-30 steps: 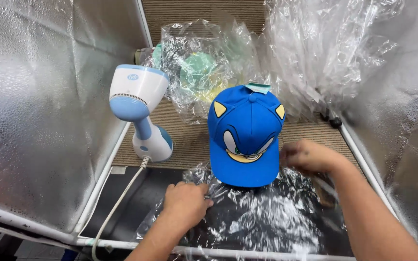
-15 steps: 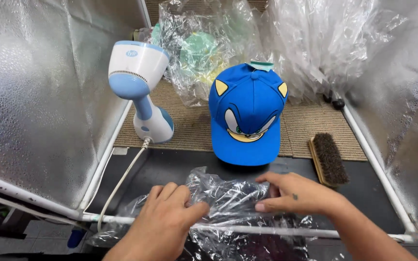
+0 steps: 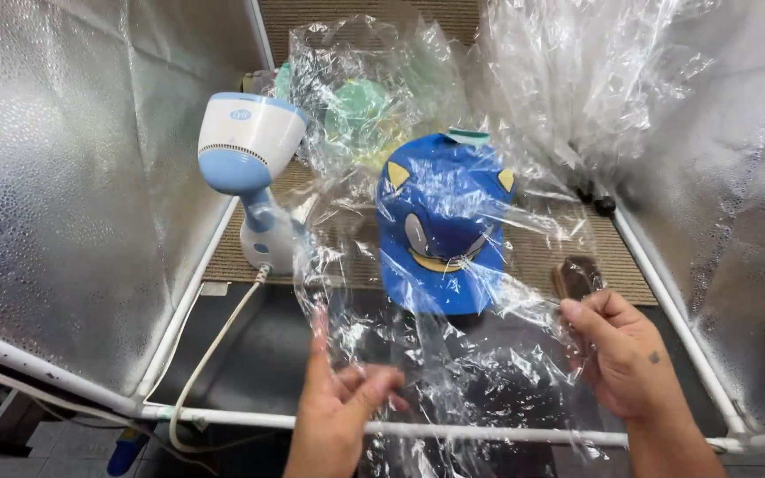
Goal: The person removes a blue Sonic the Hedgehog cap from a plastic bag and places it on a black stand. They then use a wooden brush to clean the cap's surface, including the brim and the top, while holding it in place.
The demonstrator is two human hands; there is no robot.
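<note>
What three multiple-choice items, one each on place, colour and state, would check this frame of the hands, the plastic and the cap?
1. Where does the handheld steamer stand relative to the cap?
A. To its left
B. To its right
C. On top of it

2. What colour is most of the cap?
A. Red
B. Blue
C. Black

3. How is the clear plastic bag held?
A. Lying flat, untouched
B. By the right hand alone
C. Lifted by both hands

Answers: 1 A, the steamer stands near the left wall. 2 B, the crown and brim are blue. 3 C, the left hand and right hand each pinch a side.
</note>
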